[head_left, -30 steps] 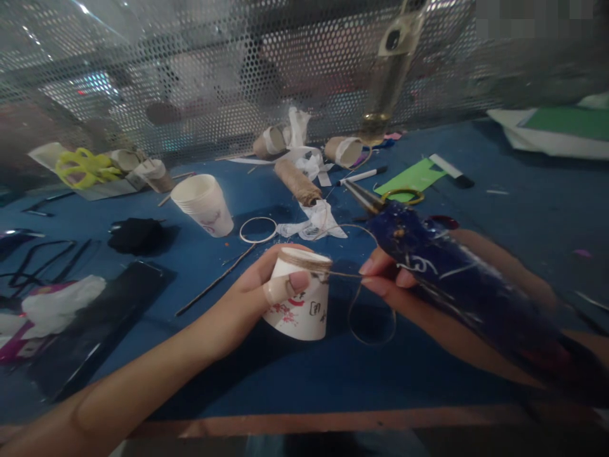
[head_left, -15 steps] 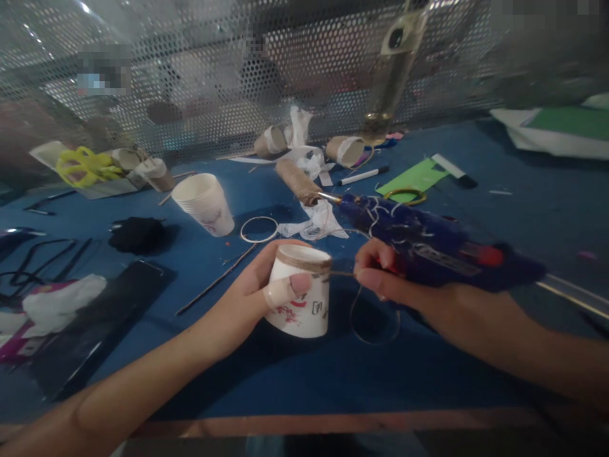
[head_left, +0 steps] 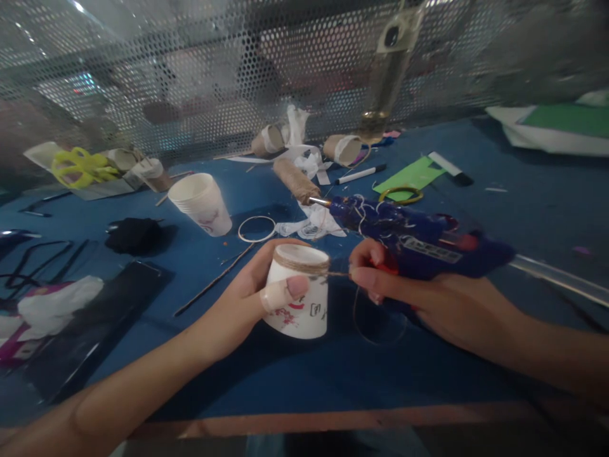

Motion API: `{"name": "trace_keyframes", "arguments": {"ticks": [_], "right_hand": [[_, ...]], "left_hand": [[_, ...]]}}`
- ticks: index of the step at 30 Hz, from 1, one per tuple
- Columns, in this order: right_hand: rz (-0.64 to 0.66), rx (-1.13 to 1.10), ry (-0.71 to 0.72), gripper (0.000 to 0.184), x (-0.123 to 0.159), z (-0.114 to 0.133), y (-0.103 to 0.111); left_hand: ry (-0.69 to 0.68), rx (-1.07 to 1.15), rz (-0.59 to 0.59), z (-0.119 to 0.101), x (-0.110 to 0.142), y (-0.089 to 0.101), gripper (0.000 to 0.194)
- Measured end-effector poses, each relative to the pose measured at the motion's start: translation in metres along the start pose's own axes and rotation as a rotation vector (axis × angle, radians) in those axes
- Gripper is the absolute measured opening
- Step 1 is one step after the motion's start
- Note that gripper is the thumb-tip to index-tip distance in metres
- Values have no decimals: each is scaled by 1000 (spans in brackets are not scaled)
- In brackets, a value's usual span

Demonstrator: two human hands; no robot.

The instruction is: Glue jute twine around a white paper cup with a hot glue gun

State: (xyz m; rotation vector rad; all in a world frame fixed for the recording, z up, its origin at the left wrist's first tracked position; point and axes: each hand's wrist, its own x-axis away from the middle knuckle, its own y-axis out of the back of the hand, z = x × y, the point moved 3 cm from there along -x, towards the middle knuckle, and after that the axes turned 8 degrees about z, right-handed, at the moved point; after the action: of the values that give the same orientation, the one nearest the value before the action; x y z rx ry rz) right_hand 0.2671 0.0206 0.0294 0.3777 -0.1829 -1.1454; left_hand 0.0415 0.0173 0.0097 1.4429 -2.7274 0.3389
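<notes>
My left hand (head_left: 252, 285) is wrapped round a white paper cup (head_left: 299, 314) with printed marks, its thumb in a bandage pressed on the side. Several turns of brown twine (head_left: 304, 266) circle the cup near its upper end. From there a taut strand runs to my right hand (head_left: 380, 276), pinched between thumb and fingertips. That same hand also holds a blue hot glue gun (head_left: 409, 231), a clear glue stick (head_left: 561, 278) jutting from its back. The gun's metal tip points left, near a twine roll (head_left: 297, 182). Loose twine loops below the right hand.
Stacked paper cups (head_left: 202, 203) stand left, beside a white ring (head_left: 257, 229). Yellow scissors (head_left: 83, 168) rest in a box at the back left. A marker (head_left: 360, 174), green paper (head_left: 409, 178) and a bottle (head_left: 383, 89) lie or stand behind. A dark flat case (head_left: 95, 330) is left.
The glue gun has tilted slightly and shifted a little left with my right hand. The left hand keeps its hold on the cup, and the twine stays taut between the hands.
</notes>
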Motion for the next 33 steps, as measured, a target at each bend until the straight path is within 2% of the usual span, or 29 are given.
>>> {"name": "trace_keyframes", "arguments": {"ticks": [9,19,25,33], "right_hand": [[-11,-34,13,36,0,5,1],[-8,-61,-7,44,-1,6,2],[-5,-52,-36,42,0,1,3],[-8,-93,-11,43,0,0,2]], "left_hand": [[28,-12,19,-3,1,-3,52],[32,-28,19,-3,1,-3,53],[15,-22,42,-1,0,-3,56],[-8,-6,41,4,-1,-3,49]]}}
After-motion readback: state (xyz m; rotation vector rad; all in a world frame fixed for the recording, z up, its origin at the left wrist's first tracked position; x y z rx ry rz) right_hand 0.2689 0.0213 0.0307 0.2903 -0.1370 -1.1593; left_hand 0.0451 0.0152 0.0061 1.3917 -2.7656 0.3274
